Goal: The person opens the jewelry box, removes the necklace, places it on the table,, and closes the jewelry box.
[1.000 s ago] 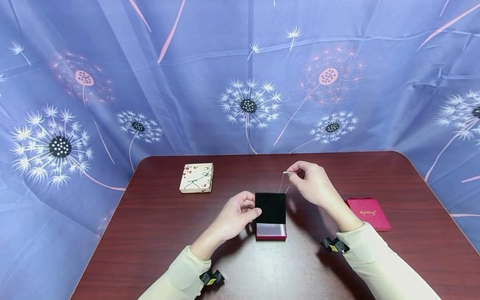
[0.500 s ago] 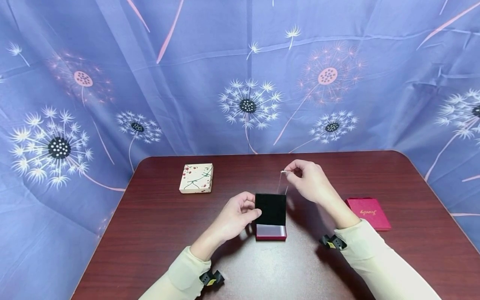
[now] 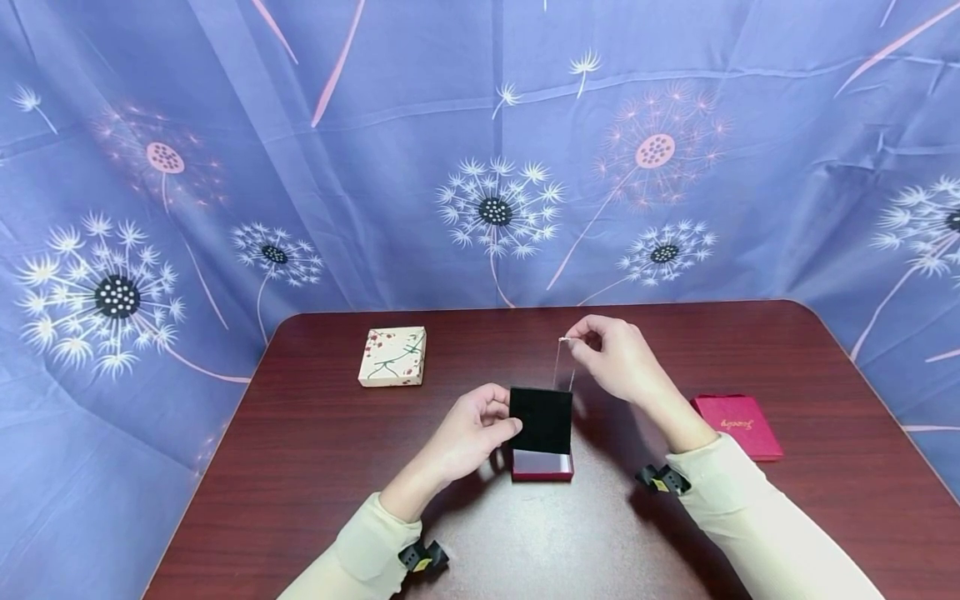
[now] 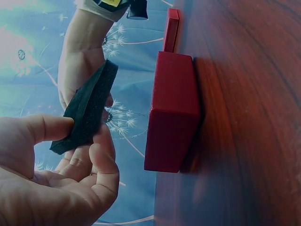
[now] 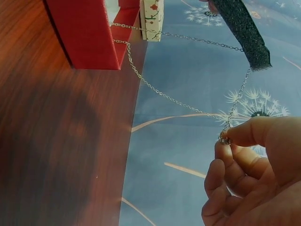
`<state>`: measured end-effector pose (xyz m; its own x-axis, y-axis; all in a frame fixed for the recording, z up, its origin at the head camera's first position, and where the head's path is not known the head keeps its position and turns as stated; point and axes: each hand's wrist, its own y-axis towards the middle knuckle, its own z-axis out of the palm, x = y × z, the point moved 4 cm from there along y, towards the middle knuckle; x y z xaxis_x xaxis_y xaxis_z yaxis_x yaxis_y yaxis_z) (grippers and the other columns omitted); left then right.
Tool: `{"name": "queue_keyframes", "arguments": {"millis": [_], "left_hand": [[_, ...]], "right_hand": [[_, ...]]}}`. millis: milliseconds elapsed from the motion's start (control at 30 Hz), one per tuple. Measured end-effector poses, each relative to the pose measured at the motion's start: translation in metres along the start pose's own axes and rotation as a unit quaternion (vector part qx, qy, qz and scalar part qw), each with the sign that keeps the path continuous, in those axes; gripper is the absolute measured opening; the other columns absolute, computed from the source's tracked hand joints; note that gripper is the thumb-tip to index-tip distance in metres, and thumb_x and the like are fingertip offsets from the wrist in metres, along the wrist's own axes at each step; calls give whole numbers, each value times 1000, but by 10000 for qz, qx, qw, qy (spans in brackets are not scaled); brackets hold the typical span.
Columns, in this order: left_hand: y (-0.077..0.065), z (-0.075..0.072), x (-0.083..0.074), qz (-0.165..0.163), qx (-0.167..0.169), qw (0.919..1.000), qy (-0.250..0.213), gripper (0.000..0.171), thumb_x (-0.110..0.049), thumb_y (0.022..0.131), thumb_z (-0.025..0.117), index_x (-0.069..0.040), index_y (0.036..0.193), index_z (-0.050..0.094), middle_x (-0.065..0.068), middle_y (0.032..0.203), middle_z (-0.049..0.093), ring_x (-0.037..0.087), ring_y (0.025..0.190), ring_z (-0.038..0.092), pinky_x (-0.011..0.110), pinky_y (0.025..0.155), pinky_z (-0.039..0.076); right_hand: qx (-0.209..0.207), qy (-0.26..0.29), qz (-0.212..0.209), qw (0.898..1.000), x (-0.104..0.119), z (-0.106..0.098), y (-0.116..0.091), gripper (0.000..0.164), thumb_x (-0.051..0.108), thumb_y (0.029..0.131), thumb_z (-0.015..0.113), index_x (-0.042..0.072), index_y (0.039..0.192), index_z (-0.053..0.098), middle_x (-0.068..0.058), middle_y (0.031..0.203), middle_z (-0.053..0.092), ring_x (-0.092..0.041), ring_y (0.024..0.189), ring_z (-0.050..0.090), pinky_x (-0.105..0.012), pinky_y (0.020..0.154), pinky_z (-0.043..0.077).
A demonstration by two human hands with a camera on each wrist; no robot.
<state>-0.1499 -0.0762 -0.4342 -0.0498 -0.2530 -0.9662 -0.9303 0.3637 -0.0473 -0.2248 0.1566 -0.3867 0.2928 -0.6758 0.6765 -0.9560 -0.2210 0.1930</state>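
Observation:
In the head view my left hand (image 3: 474,432) pinches a black foam pad (image 3: 540,422) by its left edge, thumb in front and fingers behind. The pad is tilted above an open red jewelry box (image 3: 542,476), whose pale inside shows below it. Behind the pad, my right hand (image 3: 617,358) pinches a silver chain necklace (image 5: 150,86) at a small shiny piece (image 5: 225,138) between thumb and fingertip. In the right wrist view, one strand meets the pad's edge while others run down into the box. Part of the chain is hidden inside.
A red lid with gold lettering (image 3: 737,427) lies on the table to the right, beside my right forearm. A cream flowered box (image 3: 393,357) sits at the back left. Blue dandelion cloth (image 3: 375,167) hangs behind the dark red wooden table (image 3: 300,467).
My right hand has moved slightly up and to the left with the necklace. The pad's lower edge has come down a little over the box, while my left hand stays nearly still.

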Motion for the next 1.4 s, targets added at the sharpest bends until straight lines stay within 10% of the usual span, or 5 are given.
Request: {"name": "queue_keyframes", "arguments": {"millis": [1400], "left_hand": [[0, 1, 4, -314, 13, 9994, -152, 21, -11, 97, 73, -2, 111, 61, 4, 96, 72, 25, 72, 65, 45, 76, 58]], "right_hand": [[-21, -422, -635, 9971, 46, -30, -14, 10, 12, 99, 69, 17, 100, 77, 5, 84, 65, -15, 72, 58, -31, 65, 48]]}}
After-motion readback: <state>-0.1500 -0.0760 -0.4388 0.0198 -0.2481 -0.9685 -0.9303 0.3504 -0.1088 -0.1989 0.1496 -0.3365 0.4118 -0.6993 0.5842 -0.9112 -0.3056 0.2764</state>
